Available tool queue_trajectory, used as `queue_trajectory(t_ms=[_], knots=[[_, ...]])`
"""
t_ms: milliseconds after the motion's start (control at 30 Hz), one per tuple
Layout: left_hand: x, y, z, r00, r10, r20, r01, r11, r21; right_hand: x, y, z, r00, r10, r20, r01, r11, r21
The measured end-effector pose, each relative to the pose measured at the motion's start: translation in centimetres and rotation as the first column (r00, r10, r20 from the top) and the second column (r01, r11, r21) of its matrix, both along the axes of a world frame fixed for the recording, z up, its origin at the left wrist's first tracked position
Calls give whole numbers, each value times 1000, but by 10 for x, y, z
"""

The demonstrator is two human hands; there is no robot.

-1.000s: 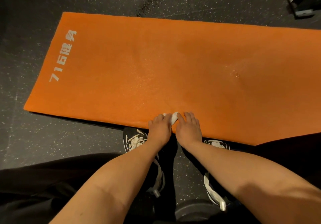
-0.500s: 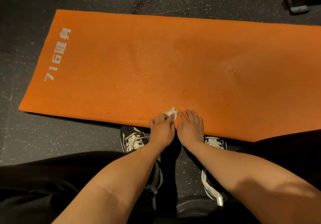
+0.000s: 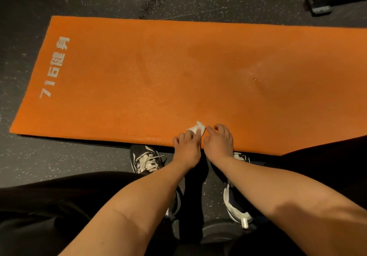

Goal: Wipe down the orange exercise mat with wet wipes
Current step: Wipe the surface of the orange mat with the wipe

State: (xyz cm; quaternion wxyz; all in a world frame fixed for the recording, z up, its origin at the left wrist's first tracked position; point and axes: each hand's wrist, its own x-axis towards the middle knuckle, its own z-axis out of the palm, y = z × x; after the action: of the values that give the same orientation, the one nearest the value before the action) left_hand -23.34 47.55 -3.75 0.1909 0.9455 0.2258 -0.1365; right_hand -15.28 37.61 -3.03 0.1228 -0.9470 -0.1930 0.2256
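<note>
Wet wipe [image 3: 195, 129] pokes farther out, pinched by left hand [image 3: 187, 148] and right hand [image 3: 219, 141], on "716"-printed mat [image 3: 178, 67].

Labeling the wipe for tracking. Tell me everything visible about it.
The wipe is a small white wad, crumpled and peaked, and looks like soft tissue; wetness can't be judged. It lies on the mat by its near edge. The left hand grips its near side and covers part of it. The right hand has its index tip at the wipe's right edge; a pinch there can't be confirmed.
</note>
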Motion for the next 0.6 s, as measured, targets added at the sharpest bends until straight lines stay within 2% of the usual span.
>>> queue_trajectory(t_ms=[100, 233, 333, 433, 533, 600], knots=[[-1, 11, -5, 998, -59, 6, 59, 996, 72, -2, -5, 0, 1000, 31, -3, -31, 999, -35], [-6, 48, -7, 968, 246, -49, -238, 962, 136, -1, -5, -2, 997, 78, -26, -80, 995, -64], [-7, 47, -7, 960, 271, -66, -262, 957, 125, 2, -8, -1, 995, 88, -35, -90, 994, -54], [5, 24, -5, 984, 176, -31, -174, 983, 66, 5, -10, 1, 997, 72, -33, -73, 997, -39], [12, -6, 0, 998, -65, 8, 65, 998, 12, 7, -16, 3, 998, -61, -22, 59, 995, -77], [10, -18, 3, 987, -161, 9, 161, 987, -7, 6, -20, 5, 992, -123, -18, 121, 990, -78]])
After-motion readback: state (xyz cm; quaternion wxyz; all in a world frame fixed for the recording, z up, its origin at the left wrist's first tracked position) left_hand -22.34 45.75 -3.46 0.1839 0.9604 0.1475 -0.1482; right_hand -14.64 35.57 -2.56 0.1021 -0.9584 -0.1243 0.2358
